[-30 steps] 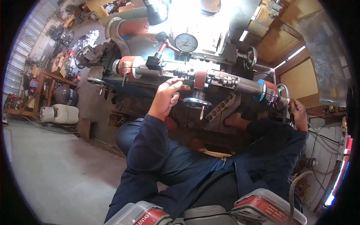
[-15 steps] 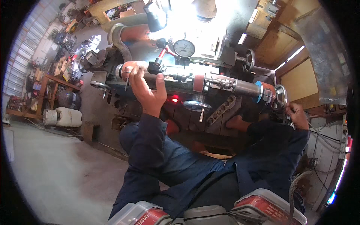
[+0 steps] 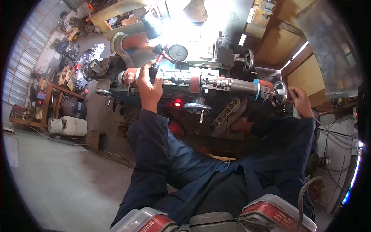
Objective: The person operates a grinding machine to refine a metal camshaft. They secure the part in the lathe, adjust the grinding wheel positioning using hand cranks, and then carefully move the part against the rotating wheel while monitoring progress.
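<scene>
On the spindle of a long machine, my left hand point(image 3: 150, 89) is closed round the lower part of a dial gauge stand, fingers behind it and thumb in front. The stand's red arm point(image 3: 165, 57) carries a round dial gauge point(image 3: 178, 52) above the spindle. My hand covers most of the stand's base. At the right end, my right hand point(image 3: 301, 102) has its fingers curled close beside the rim of a metal handwheel point(image 3: 279, 94); its handle is hidden behind them. Between the hands lie an orange-brown collar point(image 3: 195, 84) and a coil-like metal part point(image 3: 217, 83).
A lower handwheel point(image 3: 198, 108) juts toward me, and another handwheel point(image 3: 249, 61) sits at the far right. A power strip point(image 3: 226, 112) lies below the machine. A bright lamp point(image 3: 152, 25) stands behind. At left are a gas cylinder point(image 3: 68, 126) and cluttered shelving.
The view has shifted, so the machine sits slightly further left. My right hand has moved up beside the handwheel. My left hand stays at the gauge stand.
</scene>
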`<act>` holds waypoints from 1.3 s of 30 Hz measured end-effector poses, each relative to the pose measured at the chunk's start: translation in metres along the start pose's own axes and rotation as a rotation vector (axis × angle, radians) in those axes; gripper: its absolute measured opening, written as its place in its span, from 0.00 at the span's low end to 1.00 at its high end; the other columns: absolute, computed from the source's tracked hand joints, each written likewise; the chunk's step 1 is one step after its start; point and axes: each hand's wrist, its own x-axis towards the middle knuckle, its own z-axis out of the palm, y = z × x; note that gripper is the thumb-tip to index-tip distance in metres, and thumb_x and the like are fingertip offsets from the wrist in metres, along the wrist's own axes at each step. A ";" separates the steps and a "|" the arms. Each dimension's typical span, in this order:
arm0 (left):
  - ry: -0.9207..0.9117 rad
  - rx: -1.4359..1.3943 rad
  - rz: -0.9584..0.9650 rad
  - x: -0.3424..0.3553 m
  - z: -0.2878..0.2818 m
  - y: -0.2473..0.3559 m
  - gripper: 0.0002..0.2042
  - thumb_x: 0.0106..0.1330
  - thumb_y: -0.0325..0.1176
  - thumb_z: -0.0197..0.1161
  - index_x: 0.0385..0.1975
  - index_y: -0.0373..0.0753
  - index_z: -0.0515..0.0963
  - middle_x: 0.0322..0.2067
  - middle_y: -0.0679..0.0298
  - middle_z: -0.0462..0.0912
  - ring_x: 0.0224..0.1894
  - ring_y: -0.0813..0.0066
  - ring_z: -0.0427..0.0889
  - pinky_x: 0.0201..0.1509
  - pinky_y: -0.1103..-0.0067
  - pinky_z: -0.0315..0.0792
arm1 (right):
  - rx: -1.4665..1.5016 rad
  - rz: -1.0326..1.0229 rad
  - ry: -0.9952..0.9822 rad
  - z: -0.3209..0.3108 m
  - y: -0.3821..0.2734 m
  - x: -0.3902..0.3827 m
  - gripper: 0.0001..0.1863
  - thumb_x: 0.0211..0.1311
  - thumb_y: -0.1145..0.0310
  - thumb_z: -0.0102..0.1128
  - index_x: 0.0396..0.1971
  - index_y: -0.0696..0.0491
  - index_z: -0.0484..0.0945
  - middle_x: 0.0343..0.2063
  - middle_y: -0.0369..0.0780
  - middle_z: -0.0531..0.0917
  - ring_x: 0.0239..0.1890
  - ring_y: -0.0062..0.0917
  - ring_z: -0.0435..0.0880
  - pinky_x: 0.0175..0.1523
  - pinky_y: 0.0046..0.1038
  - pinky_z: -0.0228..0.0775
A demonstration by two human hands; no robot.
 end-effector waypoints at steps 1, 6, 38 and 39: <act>-0.002 -0.016 0.004 0.001 0.006 0.001 0.20 0.55 0.28 0.58 0.49 0.27 0.74 0.46 0.49 0.80 0.51 0.55 0.78 0.59 0.68 0.68 | 0.196 -0.047 0.183 0.011 0.027 0.018 0.08 0.65 0.71 0.53 0.37 0.58 0.80 0.30 0.38 0.83 0.36 0.20 0.78 0.45 0.26 0.69; 0.007 0.049 -0.009 -0.001 0.004 -0.005 0.20 0.54 0.28 0.57 0.48 0.28 0.74 0.44 0.49 0.80 0.49 0.54 0.79 0.57 0.68 0.69 | -0.115 0.092 -0.138 0.031 0.114 0.020 0.10 0.66 0.73 0.50 0.39 0.57 0.81 0.34 0.40 0.83 0.40 0.22 0.80 0.48 0.27 0.70; -0.324 -0.498 -0.265 -0.150 0.118 0.230 0.30 0.69 0.46 0.55 0.63 0.29 0.62 0.55 0.48 0.70 0.56 0.60 0.75 0.63 0.70 0.67 | 0.559 -0.353 0.723 0.071 -0.132 -0.136 0.50 0.47 0.56 0.74 0.64 0.64 0.55 0.51 0.53 0.67 0.49 0.42 0.67 0.56 0.37 0.64; -0.498 -0.540 -0.268 -0.165 0.127 0.244 0.32 0.69 0.48 0.54 0.64 0.29 0.61 0.58 0.46 0.68 0.58 0.59 0.73 0.64 0.69 0.66 | 0.565 -0.223 0.845 0.062 -0.122 -0.142 0.54 0.44 0.56 0.76 0.65 0.65 0.52 0.51 0.54 0.66 0.50 0.41 0.67 0.56 0.36 0.64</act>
